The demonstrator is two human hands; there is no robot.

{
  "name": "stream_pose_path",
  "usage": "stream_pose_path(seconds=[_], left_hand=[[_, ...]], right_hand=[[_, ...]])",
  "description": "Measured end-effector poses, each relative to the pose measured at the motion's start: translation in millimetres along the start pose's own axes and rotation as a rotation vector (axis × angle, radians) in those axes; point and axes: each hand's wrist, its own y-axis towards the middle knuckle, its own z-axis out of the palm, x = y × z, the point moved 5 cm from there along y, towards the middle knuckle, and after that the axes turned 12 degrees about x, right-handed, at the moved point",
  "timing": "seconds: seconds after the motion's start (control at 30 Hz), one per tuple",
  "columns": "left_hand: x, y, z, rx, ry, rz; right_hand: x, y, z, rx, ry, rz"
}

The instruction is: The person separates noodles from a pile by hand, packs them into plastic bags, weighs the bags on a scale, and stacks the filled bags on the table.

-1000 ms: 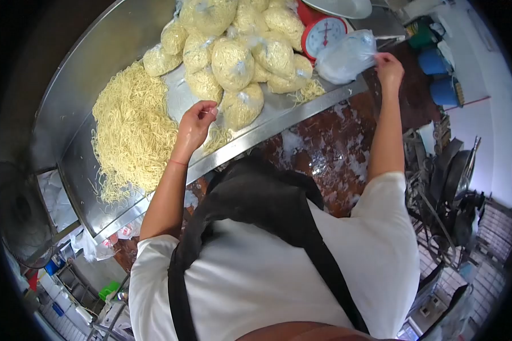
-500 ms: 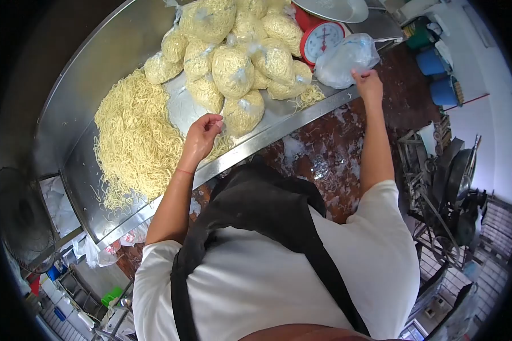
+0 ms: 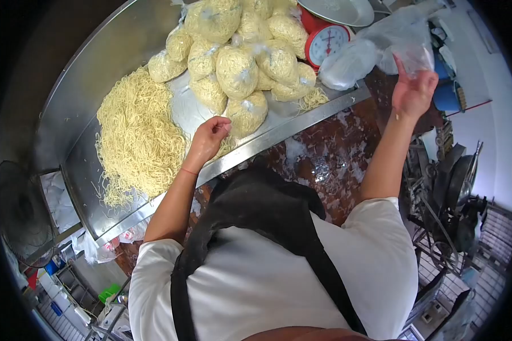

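Note:
My right hand (image 3: 413,95) is raised past the tray's right end, gripping a clear plastic bag (image 3: 411,40) that hangs open and crumpled above the fingers. Close to its left, a bundle of clear plastic bags (image 3: 347,65) lies on the tray's corner. My left hand (image 3: 207,141) is over the tray's front edge with its fingers curled closed; what they hold, if anything, is too small to make out. Just beyond it rests a tied bag of noodles (image 3: 247,115), and to its left is a large heap of loose yellow noodles (image 3: 136,136).
Several filled noodle bags (image 3: 236,71) are piled on the steel tray (image 3: 279,129). A red dial scale (image 3: 328,42) with a metal pan (image 3: 344,10) stands behind the bundle. A fan (image 3: 23,213) is at far left, blue buckets (image 3: 446,95) at right, above a wet floor (image 3: 324,165).
My right hand has moved right, away from the bundle, with a plastic bag now drawn out in it. My left hand has shifted slightly in view, its fingers still closed.

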Motion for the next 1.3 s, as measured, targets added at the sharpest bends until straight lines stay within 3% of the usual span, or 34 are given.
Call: stream_pose_path(seconds=[0.1,0.13,0.23,0.33,0.4,0.47,0.57,0.6,0.7,0.73,0.83,0.9,0.97,1.03,1.1,1.17,1.3], left_hand=[[-2,1,6,0.059,-0.141,0.013],[-5,2,7,0.081,-0.202,0.026],[-32,4,1,0.126,-0.42,0.138],[-87,-5,-10,0.229,-0.53,0.14],[-118,-20,-17,0.272,-0.586,0.102],[-135,-36,-23,0.271,-0.604,0.027],[-112,-56,-42,0.217,-0.547,0.024],[-92,-65,-55,0.178,-0.753,0.007],[-13,-91,-108,0.443,-0.568,0.059],[-1,-122,-134,0.375,-0.483,-0.063],[91,-175,-230,-0.251,-0.326,0.069],[142,-229,-306,-0.649,-0.247,0.204],[178,-294,-369,-0.816,-0.312,0.349],[199,-343,-404,-0.888,-0.785,0.278],[214,-385,-425,-0.881,-0.893,0.296],[237,-415,-444,-0.886,-0.882,0.323],[270,-451,-453,-0.987,-0.748,0.267]], right_hand=[[11,-8,55,-0.039,0.224,0.151],[-3,-22,66,0.32,0.946,0.224],[-33,-54,86,0.232,0.499,0.318],[-46,-95,142,0.402,0.103,0.454],[-56,-114,176,0.472,-0.063,0.632],[-88,-122,207,0.447,-0.015,1.041],[-82,-110,298,1.176,-0.463,0.345],[-82,-114,319,1.151,-0.47,0.309],[-78,-146,392,1.076,-0.463,0.192],[-82,-158,411,1.126,-0.435,0.147],[-102,-205,481,1.082,-0.287,0.337],[-133,-237,535,1.086,-0.476,0.306],[-176,-277,585,1.087,-0.615,0.346],[-225,-314,640,1.306,-0.797,0.387],[-292,-347,677,1.415,-0.936,0.32],[-361,-364,713,1.488,-1.23,0.175],[-480,-353,756,1.6,-1.57,0.321]])
